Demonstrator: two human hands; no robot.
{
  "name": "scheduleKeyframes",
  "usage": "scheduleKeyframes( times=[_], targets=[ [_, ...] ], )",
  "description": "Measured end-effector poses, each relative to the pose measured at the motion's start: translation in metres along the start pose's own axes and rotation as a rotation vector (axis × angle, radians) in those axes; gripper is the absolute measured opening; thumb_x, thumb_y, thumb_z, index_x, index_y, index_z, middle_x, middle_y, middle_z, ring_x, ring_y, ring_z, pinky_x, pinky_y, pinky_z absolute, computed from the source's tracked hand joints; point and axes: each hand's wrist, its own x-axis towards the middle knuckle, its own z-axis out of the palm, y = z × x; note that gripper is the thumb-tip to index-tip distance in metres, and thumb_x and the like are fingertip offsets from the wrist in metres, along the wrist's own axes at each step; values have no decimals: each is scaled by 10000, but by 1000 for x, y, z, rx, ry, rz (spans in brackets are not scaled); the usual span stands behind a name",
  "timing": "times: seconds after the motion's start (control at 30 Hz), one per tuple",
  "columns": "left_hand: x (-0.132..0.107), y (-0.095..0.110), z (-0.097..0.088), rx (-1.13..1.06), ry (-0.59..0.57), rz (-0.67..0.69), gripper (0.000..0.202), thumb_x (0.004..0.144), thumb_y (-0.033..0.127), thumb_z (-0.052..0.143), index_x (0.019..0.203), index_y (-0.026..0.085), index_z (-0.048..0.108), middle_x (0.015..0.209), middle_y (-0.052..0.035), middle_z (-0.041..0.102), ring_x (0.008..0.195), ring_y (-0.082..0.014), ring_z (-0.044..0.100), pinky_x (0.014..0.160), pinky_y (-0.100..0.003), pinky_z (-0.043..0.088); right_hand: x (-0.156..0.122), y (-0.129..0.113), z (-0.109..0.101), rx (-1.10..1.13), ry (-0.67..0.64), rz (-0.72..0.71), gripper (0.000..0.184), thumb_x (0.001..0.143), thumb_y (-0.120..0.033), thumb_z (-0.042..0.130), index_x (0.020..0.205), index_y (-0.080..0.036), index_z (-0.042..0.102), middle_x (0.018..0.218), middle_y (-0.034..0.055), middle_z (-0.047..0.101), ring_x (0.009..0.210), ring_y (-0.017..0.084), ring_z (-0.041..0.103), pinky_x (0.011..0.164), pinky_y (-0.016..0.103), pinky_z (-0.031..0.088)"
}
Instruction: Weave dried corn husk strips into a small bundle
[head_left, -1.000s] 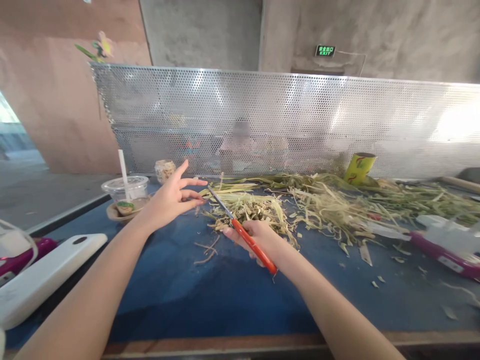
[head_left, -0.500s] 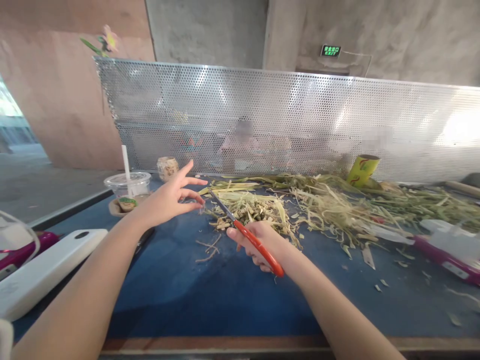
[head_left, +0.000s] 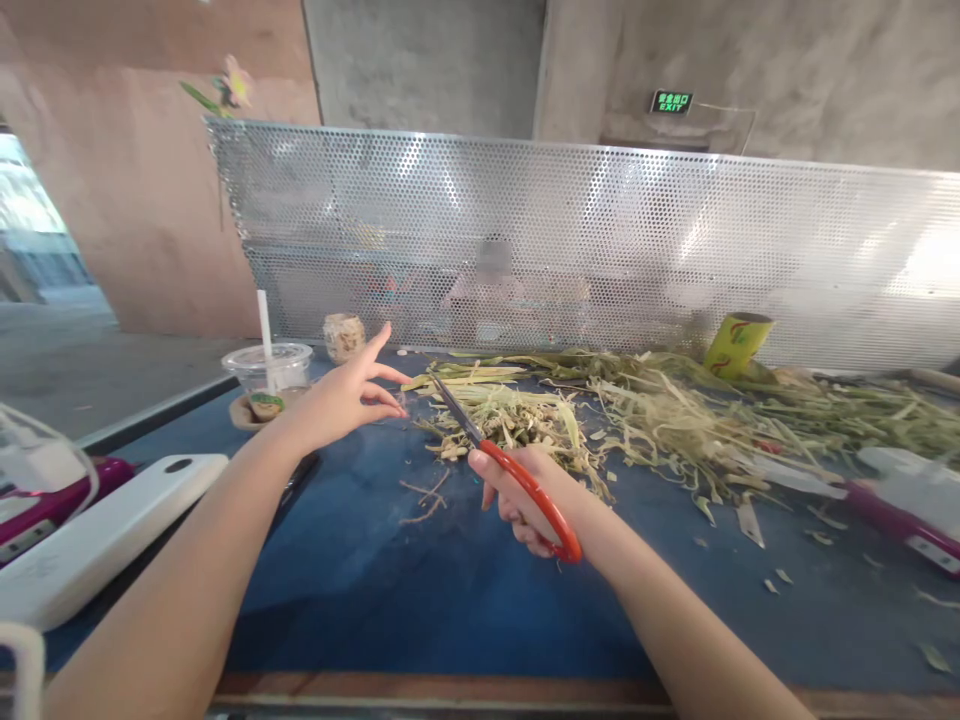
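Scissors (head_left: 525, 485) nearer table's front edge (head_left: 450, 688)

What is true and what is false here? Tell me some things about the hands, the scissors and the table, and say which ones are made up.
1. The right hand holds scissors with orange handles. True.
2. The left hand grips a knife. False: its fingers are spread and no knife is in it.
3. The table top is blue. True.
4. The plastic cup with a straw stands to the right of the scissors. False: it stands to the left, beyond the left hand.
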Motion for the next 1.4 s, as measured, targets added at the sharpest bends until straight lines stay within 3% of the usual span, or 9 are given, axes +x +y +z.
scheduleKeyframes(
  times=[0.2,0.47,0.63,0.8,0.93,1.17,1.4],
  targets=[
    [-3,11,-9,-7,185,-68,958,718,265,671,1440,293,41,1034,-89,678,787,-245,691,677,-327,524,-3,-4,3,20,-14,42,539,693,-703,499,622,-170,460,396,-88,336,255,43,308,220,169,273],
    [-6,17,-8,13,251,-55,976,709,236,691,1440,280,45,1012,-74,694,783,-228,693,755,-355,516,3,-1,3,-36,15,41,576,715,-735,422,614,-169,446,395,-86,343,223,60,339,201,191,296],
    [-6,19,-2,25,229,15,981,717,266,678,1441,289,17,1044,-82,681,772,-242,693,738,-359,529,4,3,0,-3,-72,60,661,678,-814,316,692,-171,467,437,-81,361,266,56,361,241,189,345],
    [-10,25,3,123,223,68,951,739,361,640,1439,310,-2,1112,-80,660,851,-253,677,798,-380,519,3,4,0,-15,-220,92,646,729,-771,324,672,-150,493,447,-65,377,292,58,387,277,199,384],
    [-11,25,5,166,203,70,916,760,328,619,1429,352,-7,1123,-52,655,841,-219,682,819,-354,508,4,6,0,-22,-202,60,643,712,-775,350,683,-150,498,447,-63,378,293,65,398,275,210,395],
    [-9,22,7,249,301,2,904,787,289,578,1426,329,-61,1159,-59,638,836,-217,686,818,-349,503,-1,5,-1,48,-143,-39,635,726,-760,345,710,-147,508,475,-62,384,310,55,410,288,196,415],
    [-9,26,20,269,196,89,932,777,242,574,1405,404,-95,1233,-29,599,803,-203,693,807,-345,521,4,8,2,-65,-190,13,649,718,-772,343,719,-144,507,447,-61,400,300,77,439,292,233,452]
  ],
)
